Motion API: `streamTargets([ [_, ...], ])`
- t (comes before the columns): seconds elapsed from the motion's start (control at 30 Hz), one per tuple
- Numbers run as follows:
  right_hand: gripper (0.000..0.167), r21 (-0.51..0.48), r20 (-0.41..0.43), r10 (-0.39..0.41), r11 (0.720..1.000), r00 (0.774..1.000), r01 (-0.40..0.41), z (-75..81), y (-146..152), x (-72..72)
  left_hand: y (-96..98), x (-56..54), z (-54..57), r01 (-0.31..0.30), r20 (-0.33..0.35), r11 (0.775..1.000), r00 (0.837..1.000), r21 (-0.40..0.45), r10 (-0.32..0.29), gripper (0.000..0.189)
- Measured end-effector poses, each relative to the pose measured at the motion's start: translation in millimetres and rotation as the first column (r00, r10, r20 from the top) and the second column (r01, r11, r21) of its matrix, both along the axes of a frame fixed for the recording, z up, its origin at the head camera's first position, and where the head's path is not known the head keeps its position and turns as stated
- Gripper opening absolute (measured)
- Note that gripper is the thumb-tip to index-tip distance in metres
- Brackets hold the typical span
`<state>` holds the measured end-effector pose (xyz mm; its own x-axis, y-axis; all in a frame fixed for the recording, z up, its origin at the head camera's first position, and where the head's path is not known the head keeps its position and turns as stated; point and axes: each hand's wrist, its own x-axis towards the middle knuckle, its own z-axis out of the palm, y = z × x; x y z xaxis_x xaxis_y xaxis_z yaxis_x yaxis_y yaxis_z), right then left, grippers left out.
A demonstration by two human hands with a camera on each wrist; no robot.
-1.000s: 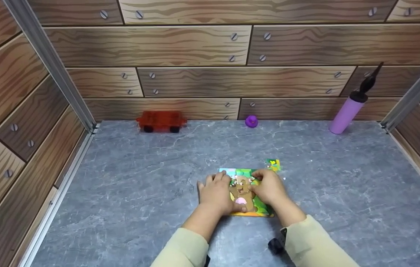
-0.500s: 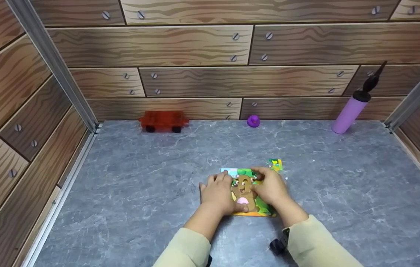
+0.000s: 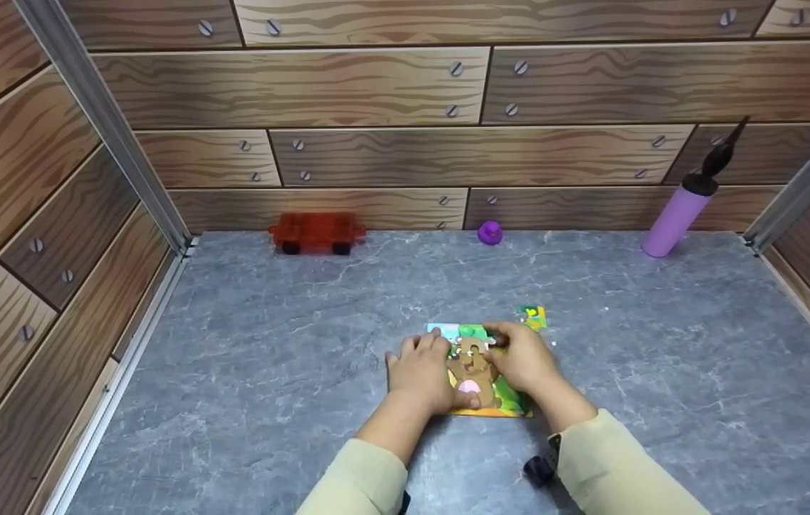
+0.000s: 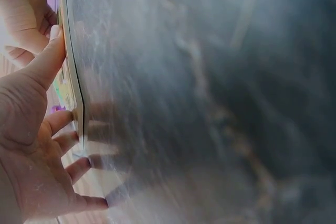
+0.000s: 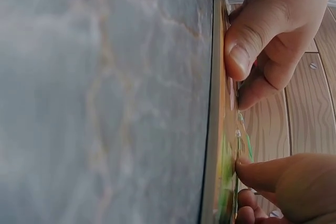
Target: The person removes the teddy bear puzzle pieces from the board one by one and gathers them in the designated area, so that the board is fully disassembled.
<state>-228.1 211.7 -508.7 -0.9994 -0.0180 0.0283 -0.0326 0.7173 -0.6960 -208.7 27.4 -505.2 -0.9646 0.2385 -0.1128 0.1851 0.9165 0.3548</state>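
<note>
A jigsaw puzzle with a brown bear picture (image 3: 475,373) lies flat on the grey tabletop. My left hand (image 3: 416,375) rests over its left side, fingers spread past the edge, thumb across the lower part. In the left wrist view, those spread fingers (image 4: 66,141) reach down to the table. Over the upper right part, my right hand (image 3: 525,360) pinches a puzzle piece between thumb and fingers; the hand mostly hides that piece. A notch shows in the bear's face beside it. One loose yellow-green puzzle piece (image 3: 534,317) lies just beyond the puzzle's upper right corner.
Along the back wall stand a red toy wagon (image 3: 317,232), a small purple toy (image 3: 490,232) and a purple hand pump (image 3: 678,218) with a black nozzle, leaning there. Wood-patterned panels (image 3: 376,89) enclose the table. A black wrist camera (image 3: 538,472) hangs by the right sleeve.
The bear's eye area looked filled half a second ago; now a notch shows there beside my right fingertips. My left hand stays in place. The view shifts slightly.
</note>
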Motion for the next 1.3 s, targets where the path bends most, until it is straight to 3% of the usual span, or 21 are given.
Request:
streamTargets([
  [0.17, 0.045, -0.001, 0.01, 0.014, 1.0, 1.0, -0.014, 0.4, 2.6, -1.3, 0.7, -1.0, -1.8, -0.003, 0.009, 1.0, 1.0, -0.006, 0.003, 0.107],
  [0.4, 0.046, -0.076, 0.04, 0.038, 0.996, 0.998, -0.035, 3.9, 8.9, -2.0, -0.1, 1.0, 2.7, 0.004, 0.022, 1.0, 1.0, -0.028, -0.003, 0.105],
  [0.7, 0.046, -0.016, -0.005, 0.037, 0.999, 0.999, -0.038, 10.4, 29.2, -5.8, 0.5, -0.2, 3.2, 0.012, 0.031, 0.999, 0.999, -0.041, -0.011, 0.107],
  [1.3, 0.048, 0.012, -0.061, -0.016, 1.0, 0.998, 0.017, 22.3, 79.1, -11.0, -1.5, 3.4, 5.7, 0.011, 0.03, 1.0, 0.999, -0.003, -0.011, 0.103],
])
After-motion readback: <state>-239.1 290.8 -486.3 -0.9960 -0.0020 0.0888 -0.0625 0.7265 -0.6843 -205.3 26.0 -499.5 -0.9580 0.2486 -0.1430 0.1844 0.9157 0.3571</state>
